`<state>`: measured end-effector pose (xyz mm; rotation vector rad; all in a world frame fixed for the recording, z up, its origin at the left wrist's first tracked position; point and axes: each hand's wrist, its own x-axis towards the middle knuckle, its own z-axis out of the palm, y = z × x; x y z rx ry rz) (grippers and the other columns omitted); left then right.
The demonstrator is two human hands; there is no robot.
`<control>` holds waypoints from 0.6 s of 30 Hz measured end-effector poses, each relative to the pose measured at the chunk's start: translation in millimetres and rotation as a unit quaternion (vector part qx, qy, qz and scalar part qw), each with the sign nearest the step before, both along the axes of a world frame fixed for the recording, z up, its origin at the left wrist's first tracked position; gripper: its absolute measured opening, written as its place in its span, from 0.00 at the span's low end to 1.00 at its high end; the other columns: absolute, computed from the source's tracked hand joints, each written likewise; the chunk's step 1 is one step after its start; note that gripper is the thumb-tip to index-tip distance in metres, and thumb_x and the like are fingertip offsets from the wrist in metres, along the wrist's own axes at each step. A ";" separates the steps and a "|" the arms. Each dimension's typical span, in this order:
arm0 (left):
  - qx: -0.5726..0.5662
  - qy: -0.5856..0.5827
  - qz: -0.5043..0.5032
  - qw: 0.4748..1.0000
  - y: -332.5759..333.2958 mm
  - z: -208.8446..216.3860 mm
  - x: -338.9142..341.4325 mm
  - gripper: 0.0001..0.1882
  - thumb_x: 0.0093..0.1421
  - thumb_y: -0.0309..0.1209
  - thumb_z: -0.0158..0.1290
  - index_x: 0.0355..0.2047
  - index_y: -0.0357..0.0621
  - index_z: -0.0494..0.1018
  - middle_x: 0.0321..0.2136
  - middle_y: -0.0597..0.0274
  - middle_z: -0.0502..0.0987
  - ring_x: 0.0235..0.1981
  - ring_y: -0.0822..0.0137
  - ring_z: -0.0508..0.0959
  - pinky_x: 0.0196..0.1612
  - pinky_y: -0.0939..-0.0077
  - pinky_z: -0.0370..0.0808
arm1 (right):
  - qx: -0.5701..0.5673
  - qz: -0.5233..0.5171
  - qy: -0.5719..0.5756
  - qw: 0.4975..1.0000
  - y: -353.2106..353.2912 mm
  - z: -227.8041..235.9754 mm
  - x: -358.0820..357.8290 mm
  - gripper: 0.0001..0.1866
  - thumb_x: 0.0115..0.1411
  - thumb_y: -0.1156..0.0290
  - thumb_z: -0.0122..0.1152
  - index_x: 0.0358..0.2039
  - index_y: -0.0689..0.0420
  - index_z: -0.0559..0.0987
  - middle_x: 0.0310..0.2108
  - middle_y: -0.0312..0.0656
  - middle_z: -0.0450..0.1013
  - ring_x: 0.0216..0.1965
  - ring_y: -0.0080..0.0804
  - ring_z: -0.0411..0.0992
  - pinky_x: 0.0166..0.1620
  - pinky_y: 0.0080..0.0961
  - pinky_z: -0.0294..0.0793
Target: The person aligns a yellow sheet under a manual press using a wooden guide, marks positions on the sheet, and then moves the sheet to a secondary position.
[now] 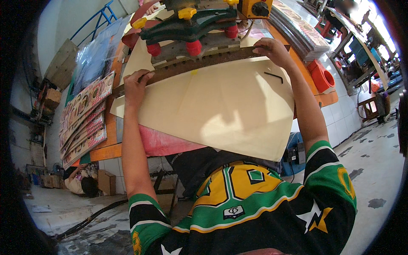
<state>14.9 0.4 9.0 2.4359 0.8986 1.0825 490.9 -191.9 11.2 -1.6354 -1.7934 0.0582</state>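
Note:
A long, dark brown metal strip [191, 67] lies across the far part of a large cream sheet [216, 106], along the front of a machine. My left hand [137, 85] is closed on the strip near its left end, thumb and fingers pressed together. Toward the other end, my right hand [274, 50] grips the same strip with bent fingers. Right behind it stands the machine [195, 24], with a dark green frame, yellow knobs and red feet. A black hex key [274, 77] rests on the sheet below my right hand.
A pink sheet [165, 142] shows under the cream one on the orange table [106, 152]. Stacked printed boards [87, 114] lie at left, more boards [299, 27] at far right. A red-orange container [321, 76] sits at the right edge. Another person [83, 182] is low at left.

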 end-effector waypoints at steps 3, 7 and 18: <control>0.027 0.016 0.018 0.999 1.3 3.4 -1.4 0.09 0.60 0.33 0.63 0.32 0.39 0.83 0.26 0.56 0.84 0.25 0.63 0.81 0.37 0.71 0.73 | -0.025 -0.005 0.031 0.999 1.0 -0.6 -2.3 0.12 0.60 0.66 0.69 0.37 0.62 0.83 0.33 0.49 0.80 0.35 0.46 0.77 0.42 0.38 0.74; 0.077 0.015 0.000 0.997 14.7 1.1 -3.8 0.10 0.60 0.33 0.63 0.31 0.38 0.83 0.26 0.55 0.84 0.24 0.62 0.81 0.35 0.71 0.74 | -0.016 -0.029 0.020 0.999 -1.6 -1.2 -8.9 0.12 0.60 0.66 0.70 0.39 0.61 0.83 0.33 0.49 0.79 0.35 0.45 0.77 0.43 0.38 0.74; 0.084 0.034 -0.013 0.996 27.3 4.5 0.6 0.10 0.61 0.34 0.61 0.35 0.39 0.83 0.30 0.54 0.85 0.31 0.58 0.83 0.41 0.67 0.76 | 0.059 -0.048 -0.023 0.997 -3.4 -2.6 -4.6 0.11 0.60 0.69 0.69 0.39 0.63 0.82 0.34 0.46 0.78 0.36 0.39 0.77 0.42 0.34 0.74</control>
